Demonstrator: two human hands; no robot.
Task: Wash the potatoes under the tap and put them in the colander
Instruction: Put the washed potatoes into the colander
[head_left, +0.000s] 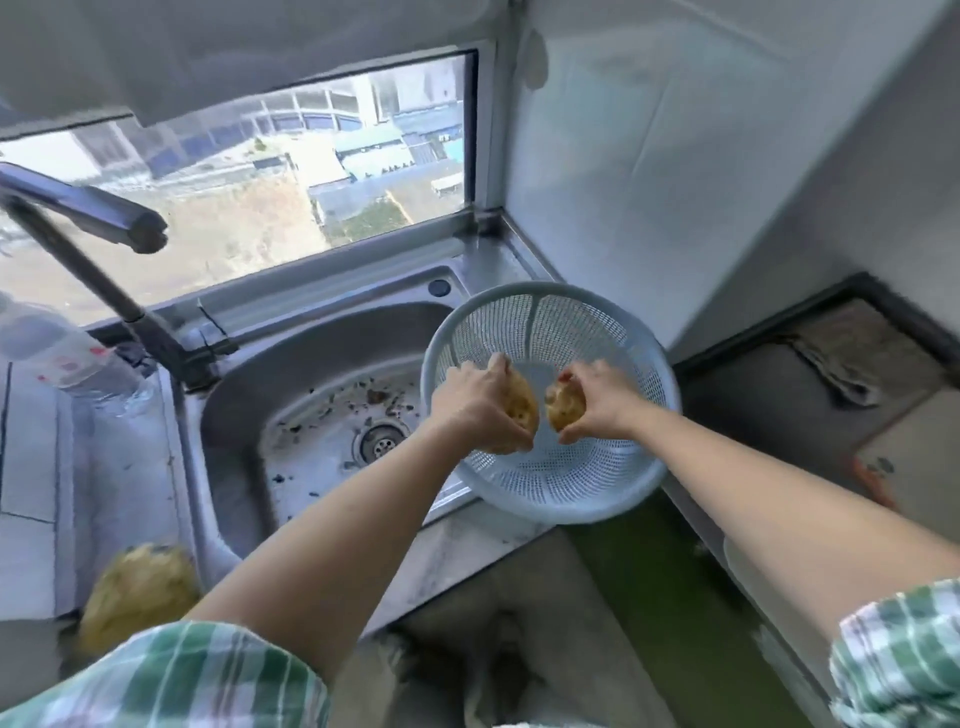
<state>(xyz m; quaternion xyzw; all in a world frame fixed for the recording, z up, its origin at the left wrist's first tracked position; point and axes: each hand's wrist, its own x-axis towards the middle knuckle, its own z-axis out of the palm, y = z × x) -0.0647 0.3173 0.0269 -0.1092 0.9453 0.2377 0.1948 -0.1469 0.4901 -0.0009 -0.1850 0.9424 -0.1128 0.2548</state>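
We hold one potato (521, 402) in our left hand (475, 402) and another potato (563, 405) in our right hand (602, 397), fingers curled tight around each, both over the bowl of the pale blue colander (550, 483). The colander sits tilted on the right rim of the steel sink (244, 415), the tap (88, 208) well to the left.

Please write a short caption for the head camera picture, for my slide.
Left hand and right hand each lower a potato into the pale blue colander beside the sink.
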